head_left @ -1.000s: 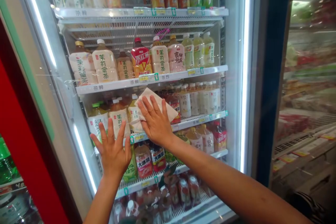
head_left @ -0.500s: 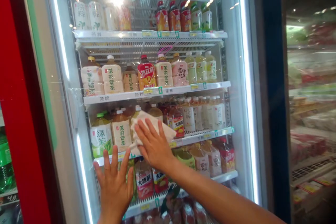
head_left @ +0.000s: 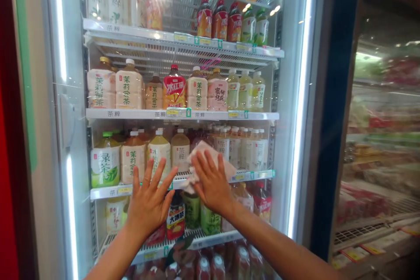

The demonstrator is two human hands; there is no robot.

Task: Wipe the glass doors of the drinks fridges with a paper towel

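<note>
A pale cloth [head_left: 224, 157] lies bunched beneath my right hand [head_left: 211, 180], whose fingers stretch flat over it and hold it to the glass door of a drinks cooler. Left of it, my left hand [head_left: 150, 203] is open with the fingers spread and no object in it, and it appears to rest on the glass. Behind the door, shelves of bottled drinks show. A green-capped bottle [head_left: 105, 162] and a yellowish bottle [head_left: 159, 146] stand near the left hand. The cloth and right hand cover some bottles from view.
A bright light strip [head_left: 300, 113] runs down the cooler's right side, and a second light strip [head_left: 61, 30] lines the left. What looks like a door handle [head_left: 68, 120] sits at the left edge. Another chilled display [head_left: 370, 148] stands at the right, blurred.
My right hand has slid the cloth rightward across the glass. My left hand has moved slightly right and up. The view has shifted, with the cooler tilted differently.
</note>
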